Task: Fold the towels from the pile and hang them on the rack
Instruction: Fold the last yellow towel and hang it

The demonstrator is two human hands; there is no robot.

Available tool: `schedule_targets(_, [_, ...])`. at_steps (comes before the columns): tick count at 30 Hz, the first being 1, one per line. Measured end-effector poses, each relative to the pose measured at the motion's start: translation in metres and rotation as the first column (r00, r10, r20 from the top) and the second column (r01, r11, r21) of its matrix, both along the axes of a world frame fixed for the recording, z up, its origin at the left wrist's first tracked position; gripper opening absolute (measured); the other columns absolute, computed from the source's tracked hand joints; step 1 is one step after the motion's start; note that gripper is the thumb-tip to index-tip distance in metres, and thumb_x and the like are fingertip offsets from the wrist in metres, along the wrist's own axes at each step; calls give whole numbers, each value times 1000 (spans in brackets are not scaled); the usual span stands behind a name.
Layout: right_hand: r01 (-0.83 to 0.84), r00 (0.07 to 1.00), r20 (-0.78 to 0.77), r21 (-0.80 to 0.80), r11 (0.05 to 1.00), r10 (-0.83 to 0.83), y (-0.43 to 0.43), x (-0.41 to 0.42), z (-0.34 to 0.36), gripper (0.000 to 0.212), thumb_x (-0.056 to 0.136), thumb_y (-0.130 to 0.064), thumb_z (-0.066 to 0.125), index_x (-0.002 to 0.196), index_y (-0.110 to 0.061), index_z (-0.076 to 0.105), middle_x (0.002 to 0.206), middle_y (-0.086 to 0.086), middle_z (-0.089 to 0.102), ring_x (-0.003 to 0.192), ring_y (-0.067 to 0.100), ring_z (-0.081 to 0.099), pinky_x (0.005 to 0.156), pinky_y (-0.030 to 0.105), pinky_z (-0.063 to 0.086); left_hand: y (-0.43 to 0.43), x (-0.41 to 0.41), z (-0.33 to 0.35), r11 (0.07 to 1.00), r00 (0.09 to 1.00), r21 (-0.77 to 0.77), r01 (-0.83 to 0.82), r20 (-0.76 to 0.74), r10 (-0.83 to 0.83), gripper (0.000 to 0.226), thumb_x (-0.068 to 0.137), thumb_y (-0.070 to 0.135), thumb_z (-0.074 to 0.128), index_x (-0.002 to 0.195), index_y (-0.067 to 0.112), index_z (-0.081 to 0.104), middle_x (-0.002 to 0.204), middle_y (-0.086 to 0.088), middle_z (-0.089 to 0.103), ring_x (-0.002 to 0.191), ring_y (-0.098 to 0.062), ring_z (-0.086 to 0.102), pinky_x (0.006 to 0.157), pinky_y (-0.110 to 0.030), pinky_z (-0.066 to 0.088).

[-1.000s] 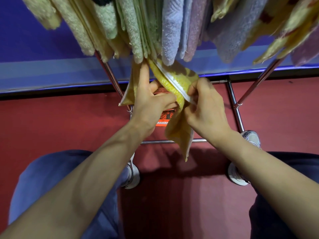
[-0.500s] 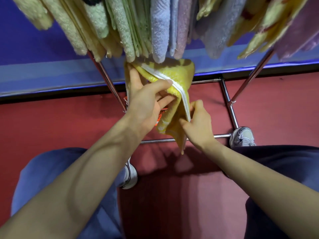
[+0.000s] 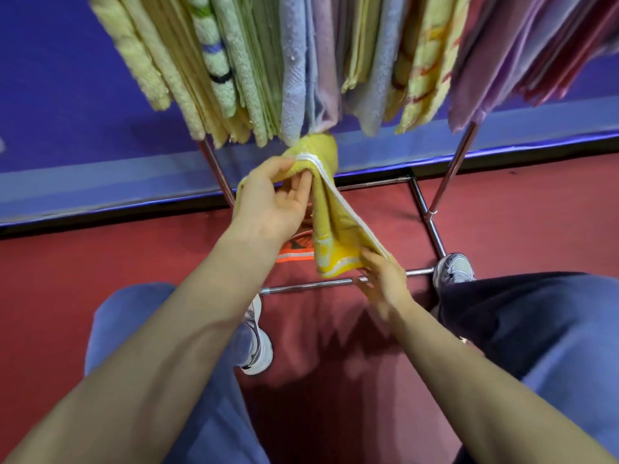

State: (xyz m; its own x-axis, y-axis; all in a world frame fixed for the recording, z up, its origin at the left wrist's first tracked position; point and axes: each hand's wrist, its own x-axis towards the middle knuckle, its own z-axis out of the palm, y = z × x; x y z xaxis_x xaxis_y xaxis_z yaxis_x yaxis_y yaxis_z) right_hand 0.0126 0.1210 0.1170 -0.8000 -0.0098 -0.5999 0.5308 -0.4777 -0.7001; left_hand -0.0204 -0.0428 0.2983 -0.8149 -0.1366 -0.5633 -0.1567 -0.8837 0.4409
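A yellow towel (image 3: 330, 209) with a white edge stripe hangs from the rack, below the row of towels above. My left hand (image 3: 271, 202) pinches its upper fold between thumb and fingers. My right hand (image 3: 380, 279) is lower down, its fingers holding the towel's bottom edge. Several folded towels (image 3: 294, 61) in cream, green, blue, pink and yellow hang side by side along the rack's top. The metal rack (image 3: 432, 226) stands on the red floor, with its chrome legs and base bars showing beneath the towels.
A blue wall panel (image 3: 83, 112) runs behind the rack. An orange item (image 3: 296, 251) lies on the floor inside the rack's base. My two shoes (image 3: 258, 346) stand close to the front base bar (image 3: 311, 286).
My right hand has slid down the yellow towel from beside the left hand to its bottom edge. The towel now hangs longer and straighter. The left hand stays near the top fold.
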Motion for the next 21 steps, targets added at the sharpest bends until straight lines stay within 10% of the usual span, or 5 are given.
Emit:
schedule_targets(15, [-57,995,40,-507,860,90,-38,38,19,42,93,-25,60,133,-13,56,127,14,66,122,34,60,106,55,43,4,26,38,993,997,83,-81,21,80,9,87,-6,63,78,-4,64,77,-12,62,75,-20,63,60,-28,61])
schedule_targets(21, [-79,997,-31,-614,786,76,-28,49,34,39,95,-21,50,129,-4,59,122,16,68,106,29,69,83,42,59,-3,28,41,992,996,89,-85,-3,86,17,88,-7,61,71,-5,62,75,-13,63,76,-23,65,63,-27,61])
